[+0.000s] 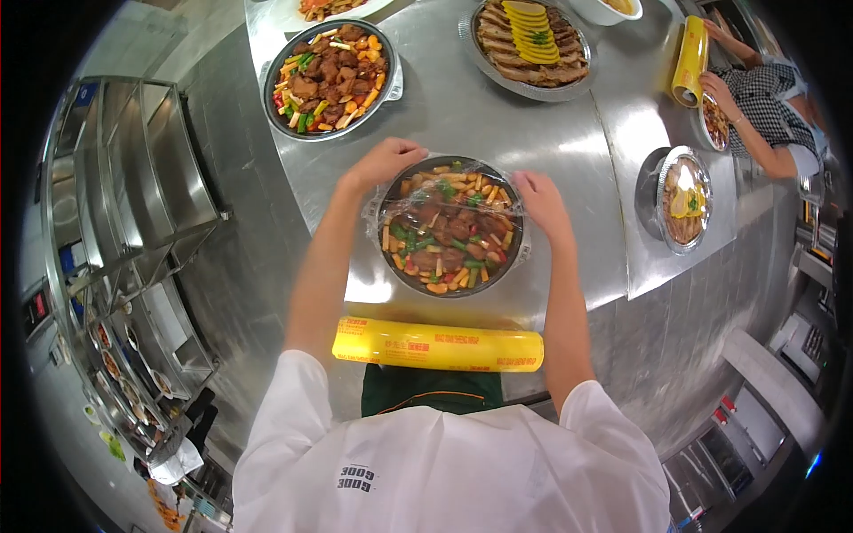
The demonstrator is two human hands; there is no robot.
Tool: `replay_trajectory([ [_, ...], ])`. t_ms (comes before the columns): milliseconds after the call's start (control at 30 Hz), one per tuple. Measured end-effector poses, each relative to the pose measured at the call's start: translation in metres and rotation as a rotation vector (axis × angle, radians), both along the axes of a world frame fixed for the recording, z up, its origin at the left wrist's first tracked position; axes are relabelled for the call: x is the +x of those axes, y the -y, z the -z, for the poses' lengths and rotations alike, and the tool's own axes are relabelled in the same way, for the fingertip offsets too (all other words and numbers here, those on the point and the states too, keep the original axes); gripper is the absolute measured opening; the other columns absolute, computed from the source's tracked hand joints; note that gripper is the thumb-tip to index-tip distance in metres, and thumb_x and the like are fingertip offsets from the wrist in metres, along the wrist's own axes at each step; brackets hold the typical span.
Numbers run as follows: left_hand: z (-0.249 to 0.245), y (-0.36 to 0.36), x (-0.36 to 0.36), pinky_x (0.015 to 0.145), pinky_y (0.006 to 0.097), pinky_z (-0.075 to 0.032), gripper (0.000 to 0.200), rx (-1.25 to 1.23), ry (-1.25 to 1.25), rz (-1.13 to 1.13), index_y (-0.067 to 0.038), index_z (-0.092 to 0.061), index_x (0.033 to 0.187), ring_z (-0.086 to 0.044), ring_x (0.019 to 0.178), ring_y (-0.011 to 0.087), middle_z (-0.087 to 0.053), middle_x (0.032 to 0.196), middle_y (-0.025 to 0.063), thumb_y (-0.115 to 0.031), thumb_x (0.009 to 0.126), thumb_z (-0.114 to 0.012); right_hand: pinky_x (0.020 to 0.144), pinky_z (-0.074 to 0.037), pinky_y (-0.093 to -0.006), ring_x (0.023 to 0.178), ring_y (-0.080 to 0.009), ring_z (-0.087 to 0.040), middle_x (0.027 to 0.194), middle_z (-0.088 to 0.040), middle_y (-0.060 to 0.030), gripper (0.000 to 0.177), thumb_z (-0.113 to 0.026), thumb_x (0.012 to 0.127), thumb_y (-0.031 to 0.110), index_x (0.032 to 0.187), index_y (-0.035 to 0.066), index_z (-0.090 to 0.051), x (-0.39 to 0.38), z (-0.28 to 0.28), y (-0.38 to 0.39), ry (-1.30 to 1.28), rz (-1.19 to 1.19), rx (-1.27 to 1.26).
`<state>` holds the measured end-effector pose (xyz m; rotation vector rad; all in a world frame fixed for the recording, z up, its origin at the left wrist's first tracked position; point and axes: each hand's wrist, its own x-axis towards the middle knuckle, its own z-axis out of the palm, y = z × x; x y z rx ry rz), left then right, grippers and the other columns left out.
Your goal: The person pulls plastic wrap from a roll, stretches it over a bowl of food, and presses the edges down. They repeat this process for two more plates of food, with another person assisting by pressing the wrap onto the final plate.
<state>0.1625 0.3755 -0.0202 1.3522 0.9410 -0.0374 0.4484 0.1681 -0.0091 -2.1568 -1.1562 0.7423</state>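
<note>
Head: yellow box (pixel 438 346) between torso (pixel 453 466) and dish (pixel 451 294).

Left hand (pixel 387 163) and right hand (pixel 543 203) reach forward, both curled

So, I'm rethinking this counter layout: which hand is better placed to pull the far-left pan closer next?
Probably the left. The left hand is nearer the far-left pan; the right hand is across the film-covered pan.
</note>
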Motion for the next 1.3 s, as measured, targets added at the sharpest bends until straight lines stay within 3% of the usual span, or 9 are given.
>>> replay_trajectory([
  [100,-0.006,-0.003,0.004,0.081,0.0301,-0.049,0.032,0.262,0.018,0.122,0.001,-0.069,0.112,-0.06,0.087,0.0127,-0.07,0.094,0.0032,-0.028,0.108,-0.056,0.085,-0.051,-0.0411,0.091,-0.0319,-0.063,0.107,-0.069,-0.0178,0.029,-0.058,0.106,0.029,0.113,0.003,-0.07,0.016,0.006,-0.024,-0.189,-0.273,-0.338],
  [233,0.017,0.002,0.022,0.07,0.0345,-0.049,0.027,0.614,0.313,-0.172,0.001,-0.066,0.094,-0.058,0.071,0.0167,-0.064,0.075,0.0086,-0.023,0.105,-0.057,0.082,-0.05,-0.0364,0.087,-0.023,-0.061,0.094,-0.066,-0.0115,0.029,-0.054,0.108,0.027,0.105,0.0,-0.063,0.01,0.01,-0.029,-0.268,-0.237,0.036],
  [500,0.026,-0.001,0.031,0.069,0.0312,-0.047,0.031,0.22,0.098,-0.171,-0.001,-0.062,0.089,-0.056,0.07,0.0148,-0.061,0.073,0.004,-0.024,0.109,-0.053,0.073,-0.049,-0.0328,0.074,-0.0132,-0.056,0.079,-0.062,-0.0012,0.026,-0.054,0.109,0.024,0.1,0.001,-0.059,-0.007,0.045,-0.024,-0.668,0.2,0.057],
  [600,0.032,-0.009,0.027,0.069,0.036,-0.049,0.028,0.429,0.052,0.052,0.0,-0.065,0.093,-0.06,0.07,0.0216,-0.065,0.075,0.0094,-0.024,0.106,-0.057,0.069,-0.049,-0.0339,0.069,-0.0156,-0.057,0.075,-0.063,-0.0053,0.023,-0.058,0.106,0.023,0.101,0.001,-0.061,-0.005,0.022,-0.031,-0.485,0.156,-0.098],
  [733,0.006,-0.016,0.025,0.072,0.0465,-0.052,0.023,0.752,-0.013,0.443,-0.004,-0.071,0.101,-0.067,0.077,0.0398,-0.07,0.084,0.02,-0.026,0.1,-0.064,0.067,-0.051,-0.0386,0.073,-0.0303,-0.066,0.08,-0.067,-0.0138,0.019,-0.063,0.099,0.022,0.106,0.004,-0.063,0.008,0.015,-0.024,-0.006,-0.298,-0.058],
  [867,0.007,-0.009,0.02,0.076,0.0505,-0.054,0.023,0.813,-0.031,0.541,-0.008,-0.073,0.101,-0.068,0.085,0.0437,-0.072,0.09,0.0212,-0.029,0.099,-0.063,0.071,-0.053,-0.0429,0.085,-0.0381,-0.068,0.089,-0.07,-0.0132,0.018,-0.064,0.094,0.023,0.104,0.008,-0.064,0.003,0.009,-0.017,0.153,-0.57,-0.033],
  [1067,0.013,0.025,0.017,0.071,0.0458,-0.053,0.026,0.977,0.136,0.424,-0.008,-0.07,0.092,-0.069,0.08,0.0373,-0.072,0.083,0.0131,-0.034,0.094,-0.071,0.073,-0.055,-0.0403,0.082,-0.0325,-0.068,0.087,-0.067,-0.0061,0.014,-0.066,0.086,0.019,0.098,0.012,-0.064,-0.011,0.026,-0.001,0.41,-0.672,0.2],
  [1233,-0.001,0.018,-0.003,0.071,0.0434,-0.054,0.027,0.925,-0.051,0.317,-0.007,-0.071,0.097,-0.069,0.086,0.0322,-0.072,0.095,0.0109,-0.034,0.093,-0.072,0.077,-0.056,-0.0339,0.083,-0.0284,-0.068,0.094,-0.071,-0.0049,0.014,-0.067,0.095,0.014,0.106,0.006,-0.07,-0.003,0.02,0.023,0.113,-0.316,0.042],
  [1300,-0.022,0.014,-0.014,0.077,0.0378,-0.055,0.025,0.701,-0.109,0.08,-0.007,-0.073,0.108,-0.071,0.093,0.0247,-0.074,0.106,0.0107,-0.03,0.099,-0.068,0.084,-0.055,-0.0305,0.091,-0.0252,-0.071,0.103,-0.074,-0.0093,0.019,-0.065,0.101,0.014,0.115,0.003,-0.071,0.001,0.019,0.03,-0.297,0.143,0.145],
])
